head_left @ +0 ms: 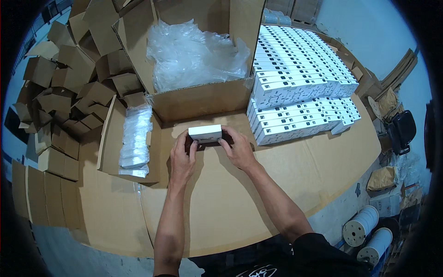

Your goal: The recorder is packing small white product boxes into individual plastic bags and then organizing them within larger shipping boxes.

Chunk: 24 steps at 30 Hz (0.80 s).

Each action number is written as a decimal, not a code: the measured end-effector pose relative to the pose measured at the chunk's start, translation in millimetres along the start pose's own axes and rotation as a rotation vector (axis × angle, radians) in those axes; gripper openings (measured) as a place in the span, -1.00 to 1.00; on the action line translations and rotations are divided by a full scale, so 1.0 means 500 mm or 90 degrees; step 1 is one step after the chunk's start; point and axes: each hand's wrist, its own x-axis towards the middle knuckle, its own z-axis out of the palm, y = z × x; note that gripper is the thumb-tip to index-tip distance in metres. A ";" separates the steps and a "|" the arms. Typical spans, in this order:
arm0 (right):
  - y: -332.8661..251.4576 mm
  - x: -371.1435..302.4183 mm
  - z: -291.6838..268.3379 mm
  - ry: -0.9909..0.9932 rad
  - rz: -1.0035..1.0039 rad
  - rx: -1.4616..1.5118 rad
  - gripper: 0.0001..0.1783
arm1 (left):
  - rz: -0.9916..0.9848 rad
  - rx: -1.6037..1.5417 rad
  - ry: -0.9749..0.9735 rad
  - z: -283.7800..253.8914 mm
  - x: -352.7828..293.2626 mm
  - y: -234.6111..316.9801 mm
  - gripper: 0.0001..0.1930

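Between both hands, above the cardboard-covered table [221,198], I hold a small white box [205,132]. My left hand [182,154] is closed on its left end, thumb on the near side. My right hand [237,150] grips the right end the same way. Just left of my hands lies an open cardboard box [107,138] with a row of items in clear plastic wrapping [135,143]. Beyond my hands stands a large open carton [198,102] holding a heap of clear plastic bags [194,55]. To the right are stacked rows of similar white boxes [295,87].
A big pile of opened brown cardboard boxes [74,83] fills the left side. On the floor at the lower right are white cable spools [361,226], a brown paper bag [382,179] and a black chair [400,131]. The table's curved edge [323,206] runs along the right.
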 end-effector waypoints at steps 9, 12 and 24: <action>0.014 0.004 0.008 0.015 -0.006 0.000 -0.63 | 0.019 -0.010 0.009 0.001 0.001 -0.013 -0.63; 0.016 0.003 0.005 0.014 -0.011 0.008 -0.63 | 0.011 0.006 0.002 -0.001 -0.001 -0.008 -0.62; -0.008 0.006 -0.009 -0.021 0.001 0.019 -0.45 | -0.025 -0.072 -0.027 -0.003 -0.002 0.008 -0.52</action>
